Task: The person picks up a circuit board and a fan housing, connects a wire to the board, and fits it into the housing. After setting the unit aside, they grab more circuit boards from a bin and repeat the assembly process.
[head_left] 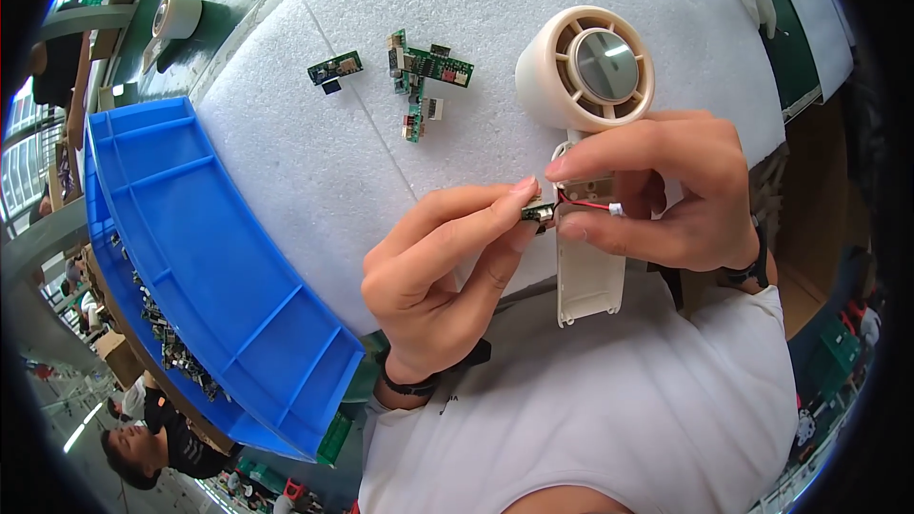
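My left hand (443,271) is closed in a pinch on a small green circuit board (539,213) with metal parts on it. Just right of the board, my right hand (681,190) grips the cream-white open handle (588,276) of a handheld fan between thumb and fingers. The round fan head (545,76), with a grille and a shiny disc in its middle, lies at the far end of that handle. Out of the handle come thin red and black wires (586,204) ending in a small white plug (616,209). The board sits at the handle's left edge; whether they touch I cannot tell.
White foam sheeting (286,162) covers the table. A single circuit board (335,68) and a small pile of boards (428,71) lie on it. At left stands a blue plastic bin (219,257), with many boards (171,343) beside its wall. Another fan (177,17) is farther back; a person (162,438) is at lower left.
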### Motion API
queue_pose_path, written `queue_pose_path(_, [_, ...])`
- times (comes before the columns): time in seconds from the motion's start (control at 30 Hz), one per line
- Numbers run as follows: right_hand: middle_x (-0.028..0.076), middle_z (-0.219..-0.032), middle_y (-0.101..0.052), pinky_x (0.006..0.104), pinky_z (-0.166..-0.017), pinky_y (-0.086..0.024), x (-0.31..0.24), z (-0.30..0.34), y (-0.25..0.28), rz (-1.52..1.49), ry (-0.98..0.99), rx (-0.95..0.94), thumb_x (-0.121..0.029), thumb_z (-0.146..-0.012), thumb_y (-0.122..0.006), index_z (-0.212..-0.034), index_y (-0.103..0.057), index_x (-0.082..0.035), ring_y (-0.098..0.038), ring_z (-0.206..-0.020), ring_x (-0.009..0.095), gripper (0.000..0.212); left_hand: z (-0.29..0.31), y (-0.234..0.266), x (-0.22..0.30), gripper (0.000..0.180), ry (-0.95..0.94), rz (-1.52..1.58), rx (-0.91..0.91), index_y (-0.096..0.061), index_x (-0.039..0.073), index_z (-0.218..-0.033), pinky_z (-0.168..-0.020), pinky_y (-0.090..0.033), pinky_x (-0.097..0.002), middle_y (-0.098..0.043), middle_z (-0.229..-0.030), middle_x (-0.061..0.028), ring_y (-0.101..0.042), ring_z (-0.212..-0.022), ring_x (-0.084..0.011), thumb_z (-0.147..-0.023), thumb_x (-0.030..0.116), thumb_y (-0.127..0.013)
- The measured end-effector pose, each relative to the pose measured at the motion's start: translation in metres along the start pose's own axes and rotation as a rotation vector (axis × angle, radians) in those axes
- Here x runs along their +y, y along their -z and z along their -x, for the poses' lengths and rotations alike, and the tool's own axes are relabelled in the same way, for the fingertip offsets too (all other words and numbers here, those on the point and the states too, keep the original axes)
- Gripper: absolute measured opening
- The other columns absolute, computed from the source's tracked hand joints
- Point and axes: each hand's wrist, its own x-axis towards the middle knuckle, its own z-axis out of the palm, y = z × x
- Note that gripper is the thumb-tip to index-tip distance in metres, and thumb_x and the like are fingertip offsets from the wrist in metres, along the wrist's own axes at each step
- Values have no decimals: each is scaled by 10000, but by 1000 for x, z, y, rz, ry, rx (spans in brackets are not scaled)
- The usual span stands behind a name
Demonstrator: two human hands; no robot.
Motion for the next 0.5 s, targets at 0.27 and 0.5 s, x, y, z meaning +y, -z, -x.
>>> queue_pose_path(0.27, [5, -623, -642, 240, -430, -348, 5, 1, 6, -11, 85, 4, 26, -697, -803, -962, -773, -86, -501, -456, 81, 289, 1, 0, 7, 361, 66, -15, -6, -719, -50, -1136, -795, -561, -294, -716, -1050, -193, -712, -917, -228, -802, -182, -681])
queue_pose_path(0.5, [-6, -580, -604, 247, -438, -337, 2, -2, 7, 0, 163, -83, 19, -665, -804, -982, -785, -102, -487, -442, 93, 340, 1, 1, 4, 359, 75, 10, -14, -721, -42, -1141, -797, -560, -288, -718, -1053, -181, -710, -918, -216, -807, -170, -688])
